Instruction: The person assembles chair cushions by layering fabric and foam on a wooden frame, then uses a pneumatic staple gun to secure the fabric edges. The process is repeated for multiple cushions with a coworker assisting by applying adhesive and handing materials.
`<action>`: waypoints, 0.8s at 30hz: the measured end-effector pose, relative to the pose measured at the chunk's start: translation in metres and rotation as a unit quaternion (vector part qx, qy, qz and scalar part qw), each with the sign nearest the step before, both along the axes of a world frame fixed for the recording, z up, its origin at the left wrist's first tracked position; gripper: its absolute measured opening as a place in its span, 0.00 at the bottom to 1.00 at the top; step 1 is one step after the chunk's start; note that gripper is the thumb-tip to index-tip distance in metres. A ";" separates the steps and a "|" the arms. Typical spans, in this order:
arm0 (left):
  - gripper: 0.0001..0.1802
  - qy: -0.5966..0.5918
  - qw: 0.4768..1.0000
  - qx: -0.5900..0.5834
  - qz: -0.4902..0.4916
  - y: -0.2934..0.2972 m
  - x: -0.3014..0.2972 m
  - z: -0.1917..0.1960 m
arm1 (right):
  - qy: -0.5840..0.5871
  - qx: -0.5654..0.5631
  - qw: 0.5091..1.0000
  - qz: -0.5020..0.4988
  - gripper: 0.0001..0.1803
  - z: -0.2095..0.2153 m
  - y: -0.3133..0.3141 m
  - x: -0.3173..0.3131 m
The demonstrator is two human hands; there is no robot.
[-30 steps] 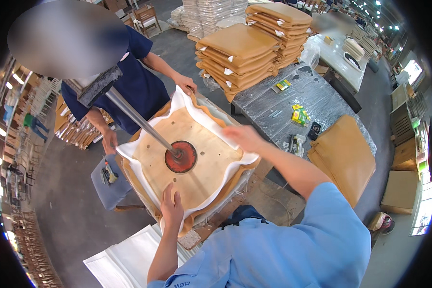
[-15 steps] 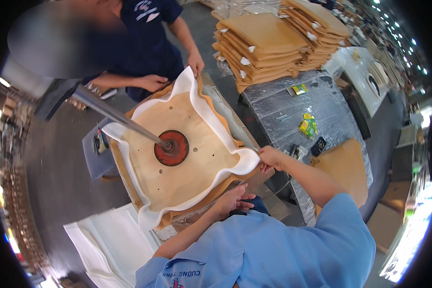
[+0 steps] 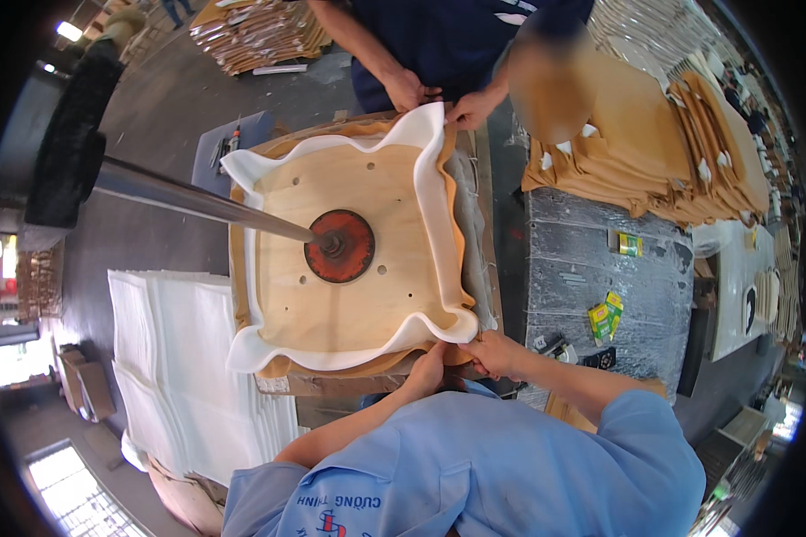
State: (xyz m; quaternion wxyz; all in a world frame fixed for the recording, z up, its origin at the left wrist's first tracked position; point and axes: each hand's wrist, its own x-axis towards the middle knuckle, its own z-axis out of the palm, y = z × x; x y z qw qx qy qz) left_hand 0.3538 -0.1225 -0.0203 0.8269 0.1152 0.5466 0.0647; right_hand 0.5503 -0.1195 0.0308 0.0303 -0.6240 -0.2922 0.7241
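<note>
A plywood board (image 3: 349, 309) with drilled holes lies inside white foam padding (image 3: 432, 215), its edges and corners curling up around the wood. Tan cover material (image 3: 461, 255) shows beneath and outside the foam. A red disc (image 3: 356, 261) on a metal rod (image 3: 242, 215) rests on the board's middle. At the near right corner, my right hand (image 3: 500, 354) pinches the tan cover beside the foam tip. My left hand (image 3: 428, 370) grips the cover's near edge just left of it; its fingertips are partly hidden. Across from me, a co-worker's hands (image 3: 470, 109) hold the far right corner.
To the right, a plastic-wrapped table (image 3: 555, 268) bears stacked tan covers (image 3: 618, 134), small yellow-green boxes (image 3: 605, 315) and a black device (image 3: 600, 360). White foam sheets (image 3: 175, 358) lie in a stack at left. Tools (image 3: 231, 148) sit on a blue-grey surface beyond the board.
My left hand has closed on the near edge of the cover, and my right hand stays at the corner. The view has turned, and the co-worker's hands have come together at the far corner.
</note>
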 end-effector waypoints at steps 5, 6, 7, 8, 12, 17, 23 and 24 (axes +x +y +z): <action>0.34 0.045 0.982 0.177 -0.046 0.001 -0.006 -0.003 | 0.037 -0.010 0.999 -0.017 0.29 0.014 -0.002 0.005; 0.35 0.058 0.979 0.185 -0.061 0.002 -0.006 0.002 | 0.034 -0.008 0.999 -0.017 0.29 0.017 -0.002 0.006; 0.36 0.070 0.976 0.193 -0.077 0.003 -0.007 0.007 | 0.028 0.009 0.999 -0.018 0.29 0.019 -0.001 0.008; 0.36 0.079 0.969 0.209 -0.103 0.002 -0.009 0.012 | 0.022 0.021 0.999 -0.017 0.30 0.023 -0.004 0.008; 0.38 0.085 0.944 0.271 -0.166 0.006 -0.017 0.020 | -0.043 0.130 0.987 0.086 0.33 0.030 -0.006 0.004; 0.34 0.026 0.940 0.260 -0.217 0.019 -0.039 0.039 | 0.005 0.070 0.993 -0.093 0.31 0.011 -0.020 0.000; 0.11 0.422 0.799 0.425 -0.044 0.028 -0.243 0.095 | -0.012 0.111 0.981 -0.158 0.29 0.004 -0.032 -0.008; 0.10 0.519 0.753 0.402 -0.035 0.034 -0.290 0.094 | -0.005 0.111 0.973 -0.200 0.28 0.001 -0.035 -0.013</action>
